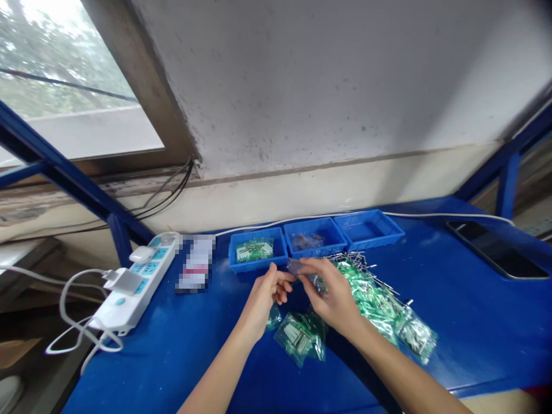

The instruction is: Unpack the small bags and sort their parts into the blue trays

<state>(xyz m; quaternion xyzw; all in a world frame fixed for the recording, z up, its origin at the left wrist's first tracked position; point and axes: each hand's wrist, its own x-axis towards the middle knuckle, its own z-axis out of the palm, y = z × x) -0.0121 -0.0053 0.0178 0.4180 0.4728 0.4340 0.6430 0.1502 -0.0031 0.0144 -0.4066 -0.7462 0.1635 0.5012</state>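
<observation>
My right hand (334,296) pinches a small clear plastic bag (294,265) between thumb and fingers, above the blue table. Close by on its left, my left hand (265,296) has its thumb raised apart from the half-curled fingers, and its index fingertip reaches to the bag's lower edge; whether it touches cannot be made out. Below the hands lie green-tinted plastic packets (299,338) with short metal pins inside. Beside my right forearm spreads a pile of similar green packets (373,302), partly covered by that hand. Loose thin metal rods (360,260) lie along its far side.
Three blue bins stand along the wall: one with green packets (233,261), one with clear bags of brownish pieces (293,253), and a third bin (366,231). A white power strip (133,293) with cables is at left. A black phone (495,248) lies at right.
</observation>
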